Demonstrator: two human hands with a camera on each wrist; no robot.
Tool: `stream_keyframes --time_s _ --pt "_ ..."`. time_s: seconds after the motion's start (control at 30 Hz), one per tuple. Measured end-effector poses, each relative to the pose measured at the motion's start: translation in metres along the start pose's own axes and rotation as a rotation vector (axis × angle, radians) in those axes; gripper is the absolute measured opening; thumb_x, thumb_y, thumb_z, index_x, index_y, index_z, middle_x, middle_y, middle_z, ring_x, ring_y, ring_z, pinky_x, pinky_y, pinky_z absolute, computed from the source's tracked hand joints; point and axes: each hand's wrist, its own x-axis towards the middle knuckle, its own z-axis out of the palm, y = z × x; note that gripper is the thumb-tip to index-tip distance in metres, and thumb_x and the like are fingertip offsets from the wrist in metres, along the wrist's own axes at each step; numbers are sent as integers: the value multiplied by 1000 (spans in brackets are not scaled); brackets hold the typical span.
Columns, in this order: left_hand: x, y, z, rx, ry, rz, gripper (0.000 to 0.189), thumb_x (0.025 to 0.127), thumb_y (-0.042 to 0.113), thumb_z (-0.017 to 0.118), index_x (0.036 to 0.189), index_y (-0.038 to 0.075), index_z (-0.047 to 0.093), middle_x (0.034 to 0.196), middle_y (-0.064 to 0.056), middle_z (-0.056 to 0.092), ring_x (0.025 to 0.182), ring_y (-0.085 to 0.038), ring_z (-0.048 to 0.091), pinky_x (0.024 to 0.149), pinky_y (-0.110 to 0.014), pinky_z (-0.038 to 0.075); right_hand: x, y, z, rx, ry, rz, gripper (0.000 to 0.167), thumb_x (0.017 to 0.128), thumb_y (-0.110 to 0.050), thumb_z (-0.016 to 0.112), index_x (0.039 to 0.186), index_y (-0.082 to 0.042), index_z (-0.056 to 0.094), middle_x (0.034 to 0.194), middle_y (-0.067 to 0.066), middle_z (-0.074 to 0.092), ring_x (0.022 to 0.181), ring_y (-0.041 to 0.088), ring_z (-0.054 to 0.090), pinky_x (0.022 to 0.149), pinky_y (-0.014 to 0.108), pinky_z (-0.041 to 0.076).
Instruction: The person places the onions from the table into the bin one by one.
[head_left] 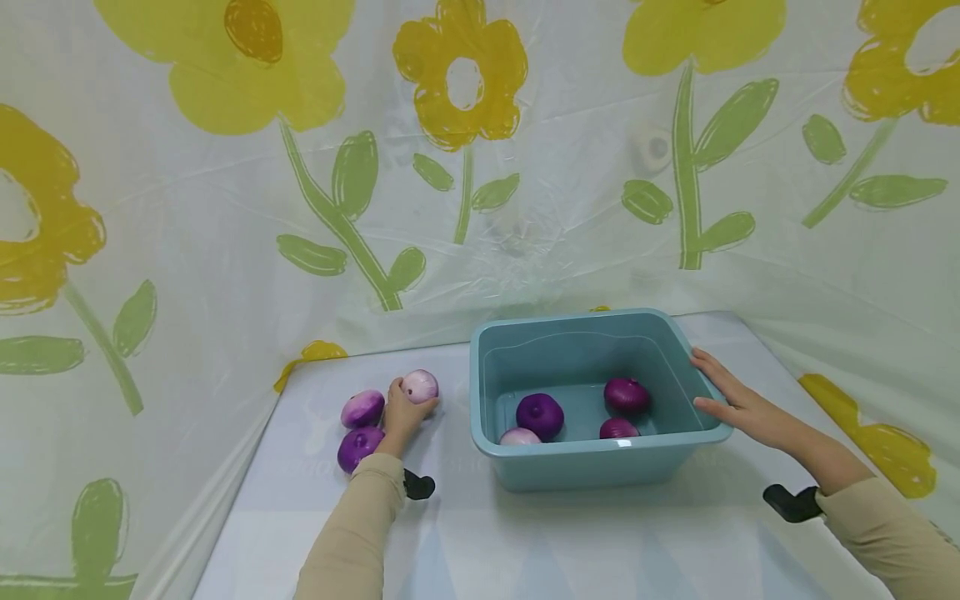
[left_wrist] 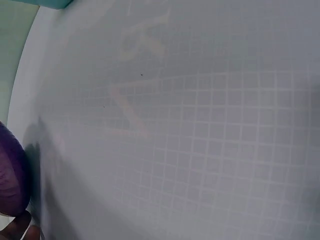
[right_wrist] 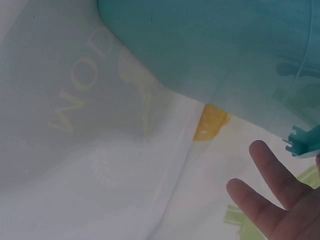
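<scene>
My left hand (head_left: 405, 415) grips a pale pink-white onion (head_left: 421, 385) on the table, thumb on its right side and fingers on its left. Two purple onions, one streaked (head_left: 363, 409) and one darker (head_left: 360, 448), lie just left of that hand. The left wrist view catches only fingertips (left_wrist: 17, 227) below an onion (left_wrist: 12, 175) at its left edge. Straight fingers of my right hand (head_left: 750, 412) rest on the right rim of a blue-green plastic tub (head_left: 592, 462). In the right wrist view, that hand's fingers (right_wrist: 272, 170) are spread beside the tub's outer wall (right_wrist: 200, 55).
Inside the tub lie several onions: a dark purple one (head_left: 540, 417), a pale one (head_left: 520, 436) partly behind the front wall, and red-purple ones (head_left: 627, 395) at right. A flowered plastic sheet (head_left: 525, 275) hangs behind the white table (head_left: 480, 542).
</scene>
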Motion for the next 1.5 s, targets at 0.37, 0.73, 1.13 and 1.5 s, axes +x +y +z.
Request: stream_keyframes --time_s 0.37,0.73,1.13,1.5 --pt "4 5 -5 -170 90 6 82 71 22 76 133 -5 29 133 -27 39 121 -38 41 102 -48 33 0 3 0 -18 2 4 67 93 -20 46 146 -4 7 150 24 -3 128 55 11 84 78 19" --pt "14 35 -24 -265 61 7 82 74 23 75 134 -3 26 136 -22 35 125 -32 37 105 -44 31 0 3 -1 -20 5 -3 68 92 -17 47 146 -5 8 150 25 -1 126 56 14 83 77 22" --pt "19 73 -53 -293 70 114 83 73 26 75 135 1 26 138 -21 35 125 -32 38 103 -46 33 1 0 -1 -21 2 -5 67 92 -17 47 146 -3 8 149 26 0 124 55 16 84 76 23" --pt "10 119 -73 -300 -18 159 83 74 26 74 137 3 25 139 -18 36 124 -30 40 101 -46 36 1 1 -1 -16 1 -9 67 92 -17 47 146 -5 8 149 25 0 125 55 15 84 77 22"
